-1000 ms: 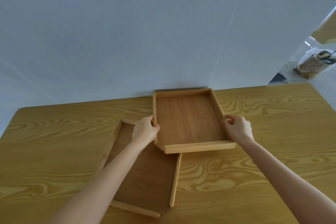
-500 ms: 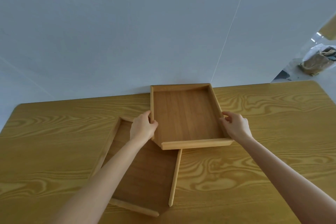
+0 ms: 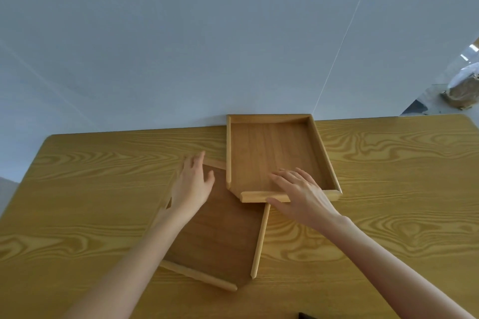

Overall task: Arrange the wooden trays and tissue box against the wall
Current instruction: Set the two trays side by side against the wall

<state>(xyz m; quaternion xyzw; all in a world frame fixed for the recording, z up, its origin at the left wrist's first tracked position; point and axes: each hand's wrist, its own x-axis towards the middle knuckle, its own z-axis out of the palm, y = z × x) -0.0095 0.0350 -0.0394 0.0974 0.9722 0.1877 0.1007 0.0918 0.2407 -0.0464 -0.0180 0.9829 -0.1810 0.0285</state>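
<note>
A wooden tray point(image 3: 261, 145) lies flat on the table with its far end against the white wall point(image 3: 181, 46). Its near left corner overlaps a second, darker wooden tray point(image 3: 220, 235) that lies at an angle closer to me. My left hand point(image 3: 193, 184) hovers open over the far left part of the second tray, fingers spread. My right hand point(image 3: 298, 191) is open too, fingers spread across the near rim of the first tray. No tissue box is in view.
The yellow wood-grain table point(image 3: 388, 189) stretches wide to both sides. A dark object point(image 3: 308, 315) pokes in at the bottom edge. Beyond the table's right end, a bag-like bundle point(image 3: 464, 88) sits on the floor.
Both hands pushed the first tray back to the wall, then let go of its sides. The left hand moved over the second tray; the right hand moved to the first tray's near rim.
</note>
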